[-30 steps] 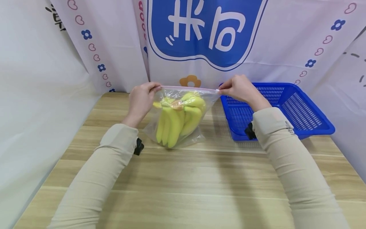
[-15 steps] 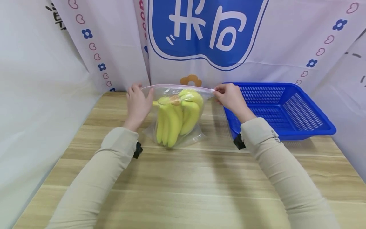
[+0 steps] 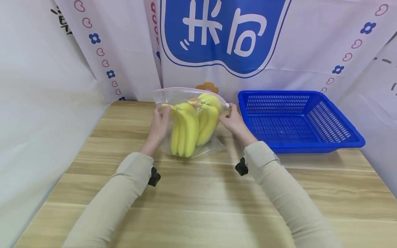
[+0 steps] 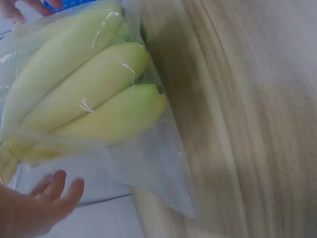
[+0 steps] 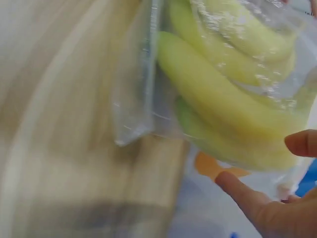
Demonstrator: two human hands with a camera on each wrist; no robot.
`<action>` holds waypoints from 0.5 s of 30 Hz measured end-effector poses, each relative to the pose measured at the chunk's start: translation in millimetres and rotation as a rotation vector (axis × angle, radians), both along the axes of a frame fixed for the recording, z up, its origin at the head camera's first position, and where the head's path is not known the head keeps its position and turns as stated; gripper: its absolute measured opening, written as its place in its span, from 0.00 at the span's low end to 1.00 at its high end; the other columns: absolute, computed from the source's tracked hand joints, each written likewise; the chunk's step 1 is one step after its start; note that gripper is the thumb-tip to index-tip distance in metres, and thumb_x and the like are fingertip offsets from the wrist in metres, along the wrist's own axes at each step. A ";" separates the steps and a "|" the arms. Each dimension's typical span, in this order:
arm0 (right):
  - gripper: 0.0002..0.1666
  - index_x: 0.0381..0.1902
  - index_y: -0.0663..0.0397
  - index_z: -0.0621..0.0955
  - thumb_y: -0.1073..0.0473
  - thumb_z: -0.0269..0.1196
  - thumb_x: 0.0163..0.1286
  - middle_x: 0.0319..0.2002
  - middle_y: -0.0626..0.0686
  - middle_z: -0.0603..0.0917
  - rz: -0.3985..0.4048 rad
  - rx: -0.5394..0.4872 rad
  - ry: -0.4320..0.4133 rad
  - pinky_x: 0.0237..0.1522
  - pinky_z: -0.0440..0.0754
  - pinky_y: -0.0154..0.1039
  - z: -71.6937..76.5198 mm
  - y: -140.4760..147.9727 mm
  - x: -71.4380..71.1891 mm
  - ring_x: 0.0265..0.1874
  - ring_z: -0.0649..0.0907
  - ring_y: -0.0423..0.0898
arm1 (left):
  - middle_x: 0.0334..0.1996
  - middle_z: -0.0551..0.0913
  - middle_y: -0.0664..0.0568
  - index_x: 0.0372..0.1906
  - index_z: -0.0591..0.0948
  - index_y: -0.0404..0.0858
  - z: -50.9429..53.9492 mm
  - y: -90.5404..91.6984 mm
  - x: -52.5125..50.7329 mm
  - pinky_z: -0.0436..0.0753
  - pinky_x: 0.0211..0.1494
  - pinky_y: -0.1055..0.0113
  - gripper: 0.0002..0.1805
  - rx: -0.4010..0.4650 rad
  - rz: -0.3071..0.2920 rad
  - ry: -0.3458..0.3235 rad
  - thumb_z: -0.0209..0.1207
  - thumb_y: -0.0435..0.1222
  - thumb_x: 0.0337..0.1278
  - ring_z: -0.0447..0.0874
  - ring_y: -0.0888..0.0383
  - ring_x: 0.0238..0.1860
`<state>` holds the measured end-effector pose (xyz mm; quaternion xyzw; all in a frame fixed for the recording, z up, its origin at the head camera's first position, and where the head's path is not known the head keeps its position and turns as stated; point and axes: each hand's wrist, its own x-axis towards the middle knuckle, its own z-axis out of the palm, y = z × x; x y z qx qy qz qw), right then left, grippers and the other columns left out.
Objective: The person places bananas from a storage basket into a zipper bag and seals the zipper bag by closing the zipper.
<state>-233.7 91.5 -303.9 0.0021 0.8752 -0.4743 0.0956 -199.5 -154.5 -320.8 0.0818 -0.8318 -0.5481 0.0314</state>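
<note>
A clear zip bag (image 3: 211,146) with a pink zip strip along its top stands upright on the wooden table. Inside is a bunch of yellow bananas (image 3: 189,132), stems upward. My left hand (image 3: 159,125) is at the bag's left side, its thumb near the banana stems. In the left wrist view that hand's loosely bent fingers (image 4: 58,191) are apart from one another. At the bag's right side is my right hand (image 3: 235,120), close to the upper corner. The right wrist view shows its thumb and a finger (image 5: 303,144) spread apart beside the bag, pinching nothing visible.
To the right of the bag, a blue plastic basket (image 3: 310,150) with slotted walls sits on the table (image 3: 192,199). A white printed cloth (image 3: 130,51) hangs behind the table's back edge.
Both hands have come down from the zip strip to the bag's sides, the right one moving left and toward me. They have let go of the top corners.
</note>
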 end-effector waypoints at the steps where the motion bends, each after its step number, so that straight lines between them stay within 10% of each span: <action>1: 0.44 0.74 0.51 0.46 0.56 0.53 0.66 0.65 0.67 0.69 -0.002 -0.022 -0.007 0.61 0.73 0.51 -4.2 -0.7 -0.3 0.61 0.72 0.57 | 0.73 0.58 0.38 0.74 0.48 0.40 -1.0 -0.7 0.4 0.59 0.75 0.45 0.44 -0.025 -0.043 -0.024 0.34 0.65 0.65 0.58 0.41 0.73; 8: 0.55 0.74 0.53 0.30 0.58 0.54 0.65 0.71 0.69 0.59 0.012 -0.196 -0.052 0.75 0.58 0.47 -40.3 -1.9 -7.3 0.72 0.62 0.58 | 0.77 0.38 0.39 0.75 0.29 0.39 -13.9 7.0 0.3 0.51 0.77 0.45 0.60 -0.204 -0.336 -0.114 0.55 0.62 0.57 0.43 0.40 0.76; 15: 0.52 0.74 0.58 0.31 0.52 0.53 0.72 0.76 0.61 0.49 0.086 -0.190 -0.103 0.75 0.56 0.48 -67.1 -3.9 -3.6 0.75 0.54 0.55 | 0.76 0.35 0.36 0.75 0.33 0.37 -26.1 18.1 -1.5 0.53 0.77 0.45 0.61 -0.291 -0.337 0.025 0.65 0.51 0.53 0.45 0.39 0.76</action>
